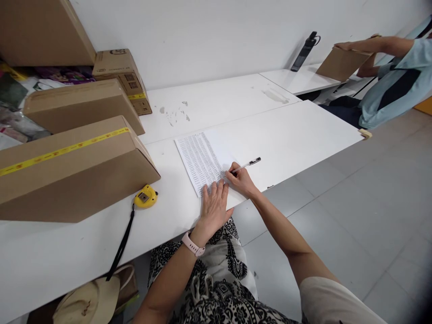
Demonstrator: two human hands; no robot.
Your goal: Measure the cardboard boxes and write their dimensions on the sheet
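Watching remotely, I find the right hand (242, 181) clamped on a pen (246, 165) slanting toward two o'clock, the left hand (214, 204) flat, fingers apart, on the printed sheet (199, 157) stretching toward eleven o'clock across the counter (286, 126).

The white table (286, 126) (scuffed) carries paper (199, 157), tape measure (146, 196), boxes (87, 180).

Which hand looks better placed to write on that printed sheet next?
Likely the right hand: it holds the pen at the printed sheet. The left hand holds no pen; its fingers rest on the sheet.
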